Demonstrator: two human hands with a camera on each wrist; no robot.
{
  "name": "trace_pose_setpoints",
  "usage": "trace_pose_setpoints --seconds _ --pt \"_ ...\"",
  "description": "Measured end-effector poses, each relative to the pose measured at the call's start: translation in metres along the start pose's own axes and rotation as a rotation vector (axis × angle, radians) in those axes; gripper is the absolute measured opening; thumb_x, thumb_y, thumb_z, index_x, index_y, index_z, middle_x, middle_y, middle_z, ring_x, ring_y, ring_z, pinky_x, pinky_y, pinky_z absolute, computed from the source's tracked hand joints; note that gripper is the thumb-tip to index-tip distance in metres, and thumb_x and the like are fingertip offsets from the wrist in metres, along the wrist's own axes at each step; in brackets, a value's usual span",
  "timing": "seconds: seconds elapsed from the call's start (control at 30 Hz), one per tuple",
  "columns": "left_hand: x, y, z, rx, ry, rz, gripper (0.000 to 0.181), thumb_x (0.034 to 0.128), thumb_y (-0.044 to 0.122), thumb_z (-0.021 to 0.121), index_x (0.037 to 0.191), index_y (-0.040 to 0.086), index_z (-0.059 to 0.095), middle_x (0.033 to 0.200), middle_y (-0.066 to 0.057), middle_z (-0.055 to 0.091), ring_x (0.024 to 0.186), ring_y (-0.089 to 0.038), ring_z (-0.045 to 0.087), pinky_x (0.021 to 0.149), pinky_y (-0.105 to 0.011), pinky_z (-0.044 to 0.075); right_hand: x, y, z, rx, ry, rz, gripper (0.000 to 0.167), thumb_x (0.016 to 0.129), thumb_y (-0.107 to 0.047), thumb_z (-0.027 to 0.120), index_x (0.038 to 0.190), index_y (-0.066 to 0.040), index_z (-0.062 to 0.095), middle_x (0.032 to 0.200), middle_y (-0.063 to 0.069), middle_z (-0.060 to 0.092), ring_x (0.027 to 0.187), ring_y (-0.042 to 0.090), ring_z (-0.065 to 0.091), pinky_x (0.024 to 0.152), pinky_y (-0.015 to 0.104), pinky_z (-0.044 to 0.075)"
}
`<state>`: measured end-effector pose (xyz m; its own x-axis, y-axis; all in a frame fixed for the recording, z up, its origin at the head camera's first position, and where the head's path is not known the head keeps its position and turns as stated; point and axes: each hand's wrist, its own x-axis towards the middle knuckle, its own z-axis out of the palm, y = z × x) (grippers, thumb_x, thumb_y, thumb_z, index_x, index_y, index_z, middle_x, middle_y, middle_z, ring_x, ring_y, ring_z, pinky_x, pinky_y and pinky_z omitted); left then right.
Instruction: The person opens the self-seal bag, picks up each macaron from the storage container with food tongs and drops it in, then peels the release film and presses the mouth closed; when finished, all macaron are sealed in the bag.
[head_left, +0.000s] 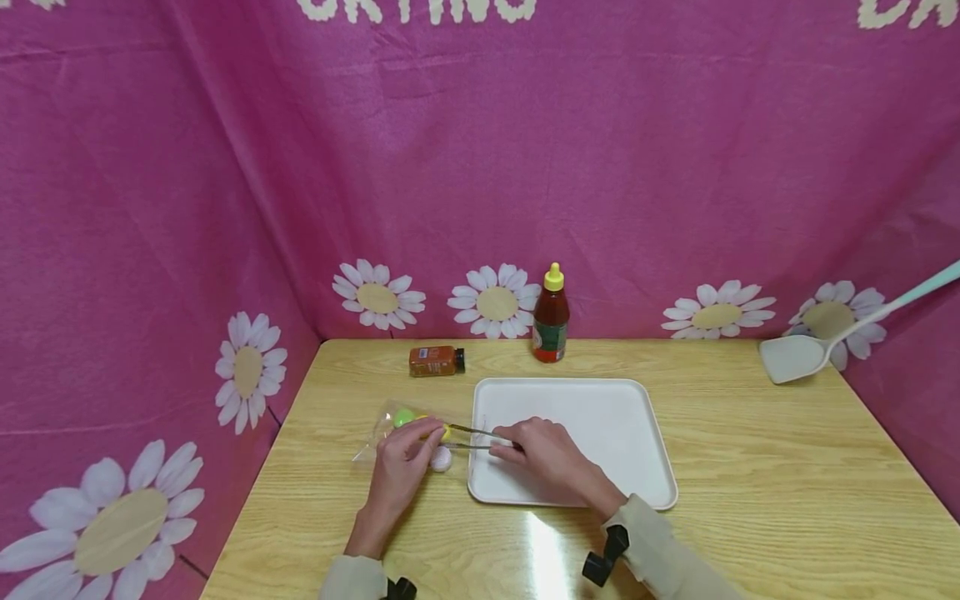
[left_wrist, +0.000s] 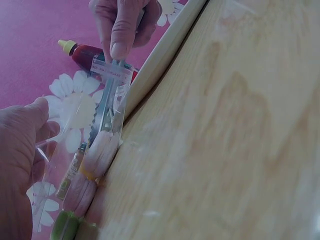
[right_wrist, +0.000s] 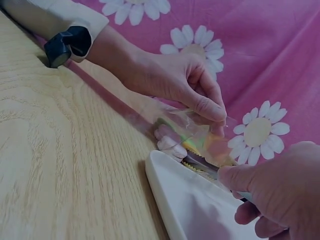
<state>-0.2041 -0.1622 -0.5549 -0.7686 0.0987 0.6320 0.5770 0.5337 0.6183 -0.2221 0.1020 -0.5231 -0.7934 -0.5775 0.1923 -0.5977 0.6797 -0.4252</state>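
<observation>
My right hand grips metal tongs over the left part of a white tray. The serrated tips reach left into the mouth of a clear plastic bag, which lies on the table at the tray's left side. Thumb and finger of my left hand pinch the bag's upper edge. Inside sit several macarons: a pale pink one nearest the tongs, a green one deeper in, and yellow partly behind my left fingers. Whether the tongs touch a macaron, I cannot tell.
Behind the bag a small spice bottle with a black cap lies on its side. A red sauce bottle with a yellow tip stands behind the tray. At the far right a spatula leans against the pink flowered cloth.
</observation>
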Motion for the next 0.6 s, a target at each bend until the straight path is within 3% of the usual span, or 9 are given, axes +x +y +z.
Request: trace_pose_setpoints --seconds 0.13,0.4,0.6 --pt "0.0002 0.0001 0.0004 -0.015 0.000 0.007 0.015 0.0916 0.005 0.080 0.106 0.005 0.082 0.107 -0.003 0.080 0.106 -0.025 0.075 0.095 -0.033 0.059 0.0020 -0.0015 0.0028 0.006 0.001 0.006 0.031 0.102 -0.040 0.067 0.077 -0.027 0.054 0.063 -0.015 0.035 0.064 0.005 0.046 0.056 0.023 0.034" --pt "0.0010 0.0010 0.0010 -0.015 0.018 0.033 0.015 0.0892 0.002 0.081 0.104 0.006 0.082 0.106 -0.004 0.080 0.104 -0.025 0.076 0.091 -0.044 0.060 0.0056 -0.0030 0.0046 0.003 0.008 0.012 0.028 0.102 -0.040 0.067 0.079 -0.027 0.057 0.063 -0.015 0.039 0.064 0.006 0.047 0.057 0.024 0.036" --pt "0.0017 0.0047 0.0003 -0.034 0.001 0.004 0.014 0.0908 0.003 0.080 0.104 0.006 0.082 0.107 -0.004 0.080 0.106 -0.025 0.075 0.093 -0.044 0.060 0.0091 -0.0042 0.0073 0.003 -0.003 0.025 0.023 0.103 -0.040 0.067 0.085 -0.026 0.063 0.061 -0.014 0.037 0.061 0.004 0.043 0.054 0.023 0.032"
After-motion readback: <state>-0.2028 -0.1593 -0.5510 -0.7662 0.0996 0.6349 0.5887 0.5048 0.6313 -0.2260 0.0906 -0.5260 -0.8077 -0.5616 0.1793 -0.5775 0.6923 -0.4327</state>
